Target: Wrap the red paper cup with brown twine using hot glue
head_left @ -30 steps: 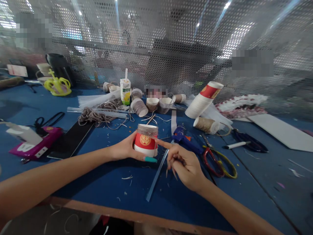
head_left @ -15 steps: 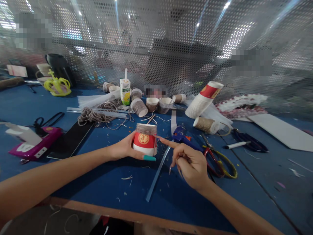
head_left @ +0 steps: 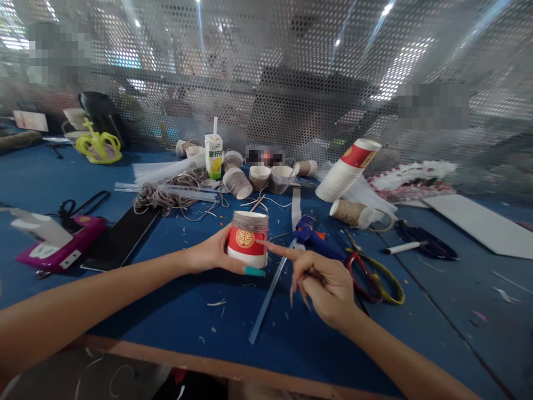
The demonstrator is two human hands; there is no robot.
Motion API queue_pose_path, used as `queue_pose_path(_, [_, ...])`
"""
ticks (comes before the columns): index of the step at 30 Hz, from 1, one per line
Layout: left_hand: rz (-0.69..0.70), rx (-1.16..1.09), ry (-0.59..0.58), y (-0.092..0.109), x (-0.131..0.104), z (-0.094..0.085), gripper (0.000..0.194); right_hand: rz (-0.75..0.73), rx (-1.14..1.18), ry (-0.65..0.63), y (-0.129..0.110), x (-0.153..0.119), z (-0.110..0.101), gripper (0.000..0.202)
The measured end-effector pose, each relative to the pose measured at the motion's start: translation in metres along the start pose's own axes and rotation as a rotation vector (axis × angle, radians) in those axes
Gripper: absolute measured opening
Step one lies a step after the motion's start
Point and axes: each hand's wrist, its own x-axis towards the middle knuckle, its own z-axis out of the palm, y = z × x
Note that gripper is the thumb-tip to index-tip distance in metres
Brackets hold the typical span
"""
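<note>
A red and white paper cup (head_left: 247,244) with a gold emblem and grey-brown cord wound round its rim is upright in my left hand (head_left: 212,253). The left thumb, with a long teal nail, lies across the lower front, and the other fingers are hidden behind the cup. My right hand (head_left: 322,283) holds nothing. Its index finger is stretched toward the cup's right side, the tip at the red band, while the other fingers curl loosely apart. Behind this hand lie a blue glue gun (head_left: 308,230) and scissors (head_left: 375,278) with red and yellow handles.
A clear glue stick (head_left: 268,303) lies before the right hand. Behind are a cord bundle (head_left: 164,197), a drink carton (head_left: 214,157), cord-wrapped cups (head_left: 237,183) and a leaning cup stack (head_left: 343,175). A magenta power strip (head_left: 66,247) sits left, a white marker (head_left: 403,247) right.
The right index fingertip has moved slightly down along the cup's right side. The cup stays in the left hand, almost unmoved.
</note>
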Motion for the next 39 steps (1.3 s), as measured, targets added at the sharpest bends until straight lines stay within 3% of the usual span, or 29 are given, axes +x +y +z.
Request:
queue_pose_path(7, [-0.008, 0.001, -0.054, 0.0039, -0.0012, 0.0011, 0.071, -0.003, -0.028, -0.067, -0.0030, 0.0014, 0.0009, 0.025])
queue_pose_path(22, [-0.001, -0.047, -0.059, 0.0061, -0.0011, 0.0001, 0.072, -0.052, -0.158, 0.067, -0.0007, 0.0015, -0.0028, 0.026])
queue_pose_path(25, [-0.005, -0.036, -0.060, 0.0045, -0.0006, -0.0010, 0.071, -0.089, -0.154, 0.045, -0.0007, 0.0000, -0.0033, 0.024])
queue_pose_path(29, [0.002, -0.037, -0.053, 0.0037, -0.0004, -0.0010, 0.068, -0.041, -0.145, -0.031, -0.0021, 0.0006, -0.0018, 0.023])
queue_pose_path(39, [-0.020, -0.043, -0.083, 0.0029, -0.0017, -0.0046, 0.076, 0.041, -0.052, 0.068, -0.0028, 0.0029, -0.0018, 0.027])
